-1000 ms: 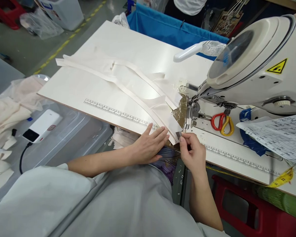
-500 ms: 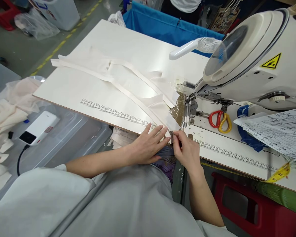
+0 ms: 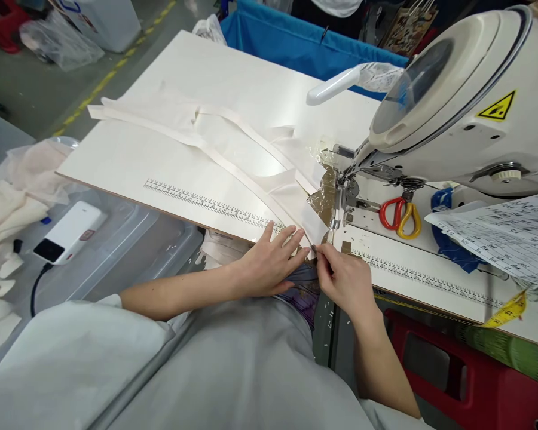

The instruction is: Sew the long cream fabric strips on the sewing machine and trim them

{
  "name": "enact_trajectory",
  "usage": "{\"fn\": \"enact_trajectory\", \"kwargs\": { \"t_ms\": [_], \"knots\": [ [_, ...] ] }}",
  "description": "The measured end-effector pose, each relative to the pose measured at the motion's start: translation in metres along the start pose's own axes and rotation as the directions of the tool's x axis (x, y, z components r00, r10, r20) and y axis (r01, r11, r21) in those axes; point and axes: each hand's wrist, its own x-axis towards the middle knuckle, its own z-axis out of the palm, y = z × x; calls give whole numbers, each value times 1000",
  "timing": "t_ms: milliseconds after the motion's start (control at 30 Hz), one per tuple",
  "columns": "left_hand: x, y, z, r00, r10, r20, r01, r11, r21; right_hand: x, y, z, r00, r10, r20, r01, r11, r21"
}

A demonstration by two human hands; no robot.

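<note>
A long, pale cream fabric piece (image 3: 224, 156) with narrow strip-like edges stretches across the white table, its near end at the table's front edge. My left hand (image 3: 275, 258) lies flat there with fingers spread, its fingertips on the fabric's near end. Just to the right, my right hand (image 3: 344, 276) is closed in a pinch on a small dark pointed tool (image 3: 313, 247), whose tip touches the fabric edge. Most of the tool is hidden by the fingers, so its kind is unclear. The sewing machine's needle area (image 3: 341, 182) lies beyond my right hand.
A sewing machine (image 3: 448, 113) occupies the right side, with red and yellow-handled scissors (image 3: 400, 218) beside it. Written sheets (image 3: 511, 233) and a yellow tape measure (image 3: 509, 310) lie at right. Clear plastic bins (image 3: 130, 257) stand at left; a blue cloth bin (image 3: 273, 42) is behind.
My right hand has shifted slightly right and toward me, with the dark tool along the fabric edge. My left hand stays in nearly the same place.
</note>
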Motion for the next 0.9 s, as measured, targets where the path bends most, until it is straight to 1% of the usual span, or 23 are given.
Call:
{"fn": "enact_trajectory", "kwargs": {
  "t_ms": [67,133,200,267,367,433,500,633,767,900],
  "knots": [
    [0,0,1,1000,9,-3,-9,1000,0,-6,4,-6,998,63,14,-64,989,132],
    [-1,1,2,1000,14,-3,-14,1000,-6,-11,6,-8,986,163,-37,-149,958,246],
    [-1,2,3,1000,14,3,-14,1000,-9,-13,4,-6,971,215,-104,-179,943,281],
    [-1,4,2,1000,10,18,-9,1000,-8,-13,0,-1,975,182,-131,-146,958,248],
    [-1,5,0,999,14,36,-13,1000,-10,-10,-4,6,990,91,-109,-74,986,152],
    [-2,6,-2,999,20,34,-20,1000,-9,-9,-5,8,994,57,-91,-47,993,106],
    [-2,6,-3,999,22,34,-22,1000,-8,-8,-3,10,996,58,-71,-53,996,79],
    [-2,6,-2,999,24,38,-23,1000,-12,-9,0,11,993,106,-60,-101,992,70],
    [-2,5,-1,999,28,23,-27,999,-31,-11,2,10,993,82,-85,-69,986,149],
    [-2,4,-1,1000,24,18,-24,999,-38,-11,2,11,996,61,-70,-53,993,107]
  ]
}}
